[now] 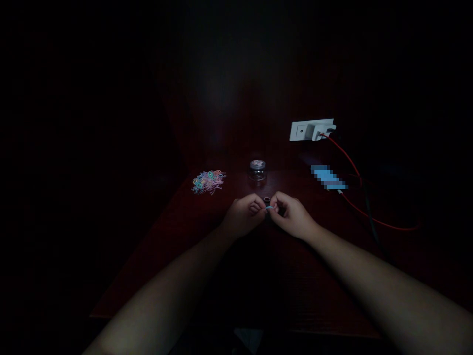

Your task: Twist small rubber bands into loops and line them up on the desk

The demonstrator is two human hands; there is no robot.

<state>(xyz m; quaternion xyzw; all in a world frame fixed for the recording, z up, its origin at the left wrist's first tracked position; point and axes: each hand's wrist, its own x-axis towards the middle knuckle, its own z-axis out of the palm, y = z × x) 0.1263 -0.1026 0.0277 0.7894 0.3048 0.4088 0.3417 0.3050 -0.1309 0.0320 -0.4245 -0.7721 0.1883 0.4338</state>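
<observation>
My left hand (244, 215) and my right hand (294, 217) meet over the middle of the table, thumbs and fingers pinched. Between the fingertips runs a small light blue hair tie (269, 207), one end in each hand. A small pale ring-shaped thing with a dark middle (266, 199) shows just behind it; I cannot tell exactly what it is. Beyond my hands stands a clear round jar (257, 171) with pastel pieces visible at its lid. To the left lies a loose heap of multicoloured hair ties (209, 182).
The dark red table (166, 246) is dimly lit. At the right lies a phone-like thing with a blurred bright screen (328, 177). A red cable (384, 224) runs from it to a charger in the white wall socket (301, 130). A dark cable (369, 217) hangs alongside.
</observation>
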